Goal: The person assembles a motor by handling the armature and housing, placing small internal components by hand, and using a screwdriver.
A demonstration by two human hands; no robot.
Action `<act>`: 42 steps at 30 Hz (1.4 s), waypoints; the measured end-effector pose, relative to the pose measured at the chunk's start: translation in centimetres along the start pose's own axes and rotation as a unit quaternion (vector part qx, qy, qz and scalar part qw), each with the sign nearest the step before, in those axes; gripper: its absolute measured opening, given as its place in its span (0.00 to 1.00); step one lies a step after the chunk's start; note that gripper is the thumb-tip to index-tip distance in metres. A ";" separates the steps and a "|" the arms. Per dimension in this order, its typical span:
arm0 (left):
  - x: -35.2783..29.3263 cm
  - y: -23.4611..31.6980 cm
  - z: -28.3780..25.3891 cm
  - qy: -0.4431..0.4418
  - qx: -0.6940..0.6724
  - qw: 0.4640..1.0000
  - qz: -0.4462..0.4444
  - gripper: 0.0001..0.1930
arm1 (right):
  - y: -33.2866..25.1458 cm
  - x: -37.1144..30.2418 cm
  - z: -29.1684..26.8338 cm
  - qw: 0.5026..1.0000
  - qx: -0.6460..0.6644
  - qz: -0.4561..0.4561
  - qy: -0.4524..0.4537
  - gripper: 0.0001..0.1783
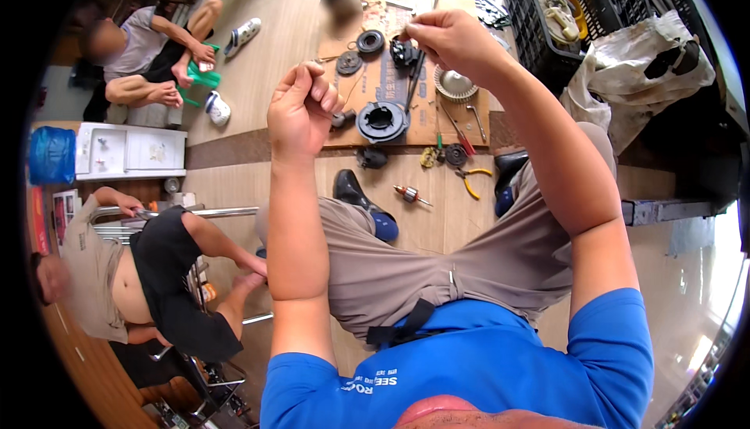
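Observation:
My left hand [303, 109] hovers over the near left of a flattened cardboard sheet [426, 134], fingers curled and thumb against the forefinger; anything in that pinch is too small to make out. Further right, my right hand [453, 42] is closed at thumb and forefinger, above a black part with a cord [404, 53]. Whether the fingertips grip a lead of it I cannot tell. A black ring-shaped housing [381, 121] lies between my hands and my legs. Nearby are a black ring [370, 41], a dark disc [349, 62] and a pale finned fan wheel [455, 85].
On the floor lie a motor armature [409, 194], yellow-handled pliers [473, 182] and a dark round part [372, 158]. A red-handled screwdriver [462, 138] rests on the cardboard's edge. Black crates [539, 54] and a white sack [637, 69] stand right. Two people sit at left.

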State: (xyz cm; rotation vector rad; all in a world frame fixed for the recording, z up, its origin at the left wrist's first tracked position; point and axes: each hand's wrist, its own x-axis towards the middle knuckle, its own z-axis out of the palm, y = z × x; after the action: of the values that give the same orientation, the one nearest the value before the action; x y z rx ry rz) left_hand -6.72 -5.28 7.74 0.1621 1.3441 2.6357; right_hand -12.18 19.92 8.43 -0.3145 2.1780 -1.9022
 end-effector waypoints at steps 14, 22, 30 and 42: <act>0.1 -0.1 0.7 -0.077 -0.053 0.996 0.011 0.10 | 1.6 -1.9 3.0 0.797 -0.531 -0.274 0.093 0.37; 0.0 -0.1 0.8 -0.080 -0.080 0.994 -0.004 0.11 | 1.1 -2.6 4.0 0.828 -0.468 -0.307 -0.004 0.09; 0.0 -0.9 1.2 0.002 -0.087 0.996 0.033 0.11 | 0.9 -2.4 4.4 0.898 -0.366 -0.239 -0.043 0.20; 0.3 -0.5 0.5 0.099 -0.095 0.990 -0.038 0.12 | 2.0 -1.7 3.2 0.906 -0.361 -0.218 -0.047 0.17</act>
State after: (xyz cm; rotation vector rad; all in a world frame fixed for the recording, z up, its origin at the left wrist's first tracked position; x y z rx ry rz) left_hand -6.89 -4.52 7.68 -0.1769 1.1153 2.7528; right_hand -9.64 17.72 6.12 -1.0686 2.8341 -1.0973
